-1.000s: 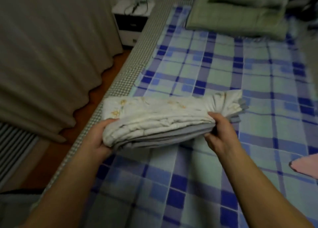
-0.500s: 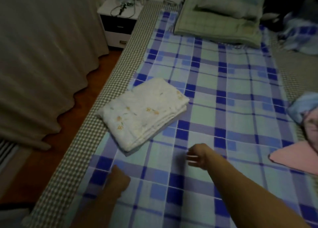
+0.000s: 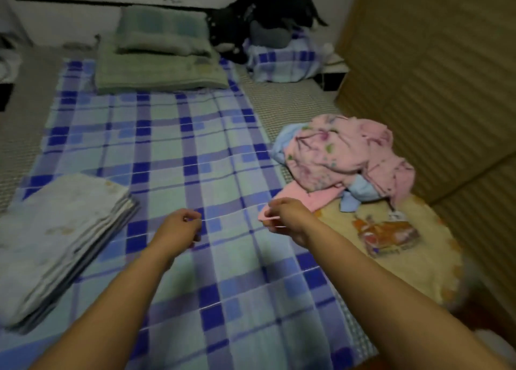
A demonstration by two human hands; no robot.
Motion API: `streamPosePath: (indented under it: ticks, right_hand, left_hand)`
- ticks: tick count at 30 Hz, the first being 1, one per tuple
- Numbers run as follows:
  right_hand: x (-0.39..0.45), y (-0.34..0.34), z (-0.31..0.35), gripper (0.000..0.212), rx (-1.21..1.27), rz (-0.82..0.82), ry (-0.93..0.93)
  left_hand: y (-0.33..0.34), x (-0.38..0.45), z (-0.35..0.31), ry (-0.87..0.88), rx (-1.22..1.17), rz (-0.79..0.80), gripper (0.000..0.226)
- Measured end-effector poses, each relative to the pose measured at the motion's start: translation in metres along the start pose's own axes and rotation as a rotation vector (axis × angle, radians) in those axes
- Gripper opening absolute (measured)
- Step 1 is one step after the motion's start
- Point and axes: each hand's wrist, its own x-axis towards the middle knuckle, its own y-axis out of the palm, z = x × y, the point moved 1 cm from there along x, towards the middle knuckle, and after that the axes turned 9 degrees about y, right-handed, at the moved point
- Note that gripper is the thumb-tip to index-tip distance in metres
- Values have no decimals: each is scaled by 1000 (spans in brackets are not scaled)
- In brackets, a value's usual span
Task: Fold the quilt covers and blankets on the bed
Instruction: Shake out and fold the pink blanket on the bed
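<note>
A: Listing hands first; left hand (image 3: 178,228), lower centre of the frame, fingers loosely curled, nothing in it, hovering over the blue plaid sheet (image 3: 173,152).
B: Right hand (image 3: 289,217), right of centre; fingers curled at the near corner of the pink cloth (image 3: 304,199); whether it actually grips that corner, cannot tell; view is blurred.
A: Folded white floral quilt cover (image 3: 61,230); lower left of the frame, lying flat on the sheet, layered edges showing, well apart from both hands.
B: Crumpled pink floral quilt cover (image 3: 343,154); right of centre, heaped with a light blue cloth (image 3: 360,192); partly on a yellow printed blanket (image 3: 405,246).
A: Folded green blanket (image 3: 159,71) with pillow (image 3: 162,31) on top; upper centre.
B: Black bag (image 3: 268,9); top centre, above a plaid bundle (image 3: 284,62).
</note>
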Motion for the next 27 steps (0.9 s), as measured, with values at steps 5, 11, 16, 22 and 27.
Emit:
streamPosePath:
  ticks: [5, 11, 16, 22, 27]
  right_hand:
    - [12, -153, -24, 12, -28, 61, 20]
    - [27, -304, -32, 8, 38, -81, 131]
    - [44, -376, -25, 15, 34, -93, 131]
    - [50, -441, -38, 19, 9, -221, 181]
    - [95, -499, -28, 9, -25, -252, 165]
  left_hand:
    - [164, -33, -47, -37, -152, 54, 13]
    - [263, -58, -96, -127, -103, 75, 15]
    - [298, -40, -119, -133, -46, 20, 11]
    - [343, -17, -130, -121, -136, 31, 18]
    - [412, 20, -164, -95, -65, 72, 18]
